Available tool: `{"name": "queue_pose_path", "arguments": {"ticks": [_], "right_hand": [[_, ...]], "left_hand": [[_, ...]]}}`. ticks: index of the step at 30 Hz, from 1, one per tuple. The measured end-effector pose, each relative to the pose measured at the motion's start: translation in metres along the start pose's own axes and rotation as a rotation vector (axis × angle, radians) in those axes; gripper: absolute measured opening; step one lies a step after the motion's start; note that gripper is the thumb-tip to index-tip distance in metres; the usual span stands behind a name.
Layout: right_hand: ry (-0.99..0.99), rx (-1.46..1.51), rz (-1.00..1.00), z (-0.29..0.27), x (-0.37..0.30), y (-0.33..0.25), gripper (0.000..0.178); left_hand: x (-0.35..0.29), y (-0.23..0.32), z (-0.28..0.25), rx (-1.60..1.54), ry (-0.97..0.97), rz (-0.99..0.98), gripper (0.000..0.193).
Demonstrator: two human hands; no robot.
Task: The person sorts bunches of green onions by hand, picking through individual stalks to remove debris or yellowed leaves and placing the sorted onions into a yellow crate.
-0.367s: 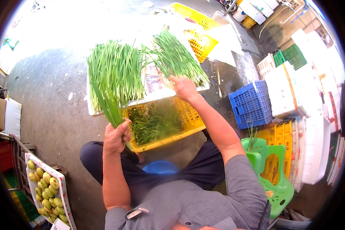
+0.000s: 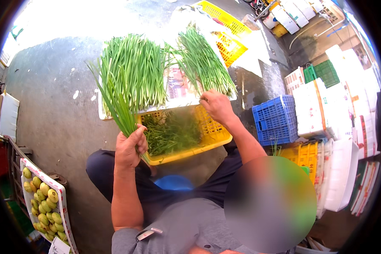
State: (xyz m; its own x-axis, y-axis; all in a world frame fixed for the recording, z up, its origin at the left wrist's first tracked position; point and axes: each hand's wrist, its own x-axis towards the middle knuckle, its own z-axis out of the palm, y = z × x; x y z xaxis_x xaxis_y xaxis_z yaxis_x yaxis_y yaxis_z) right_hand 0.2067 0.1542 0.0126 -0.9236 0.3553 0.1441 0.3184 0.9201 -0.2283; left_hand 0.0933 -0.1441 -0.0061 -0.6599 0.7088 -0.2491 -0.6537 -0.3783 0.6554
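The person's left hand grips a bunch of long, slender green stalks beside a yellow perforated plastic crate. The right hand curls near a white rectangular tray; from here I can't tell whether it's holding anything.

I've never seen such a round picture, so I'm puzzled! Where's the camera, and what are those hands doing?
The camera sits on a person's head, looking down. Its wide lens makes straight edges look bent. There's no robot here, just two bare hands. The left hand holds a bunch of long green leaves. The right hand is by the front edge of a white tray; I can't tell if it's holding anything. On the tray lie a left pile and a right pile of similar leaves.
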Motion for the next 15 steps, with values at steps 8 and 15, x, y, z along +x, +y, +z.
{"name": "queue_pose_path", "arguments": {"ticks": [8,15], "right_hand": [[-0.470,-0.006,0.130,0.060,-0.083,0.001,0.016],[0.088,0.287,0.000,0.021,-0.053,0.002,0.024]], "left_hand": [[0.002,-0.001,0.013,-0.018,-0.052,-0.015,0.011],[0.003,-0.005,0.010,0.025,-0.016,0.000,0.012]]}}
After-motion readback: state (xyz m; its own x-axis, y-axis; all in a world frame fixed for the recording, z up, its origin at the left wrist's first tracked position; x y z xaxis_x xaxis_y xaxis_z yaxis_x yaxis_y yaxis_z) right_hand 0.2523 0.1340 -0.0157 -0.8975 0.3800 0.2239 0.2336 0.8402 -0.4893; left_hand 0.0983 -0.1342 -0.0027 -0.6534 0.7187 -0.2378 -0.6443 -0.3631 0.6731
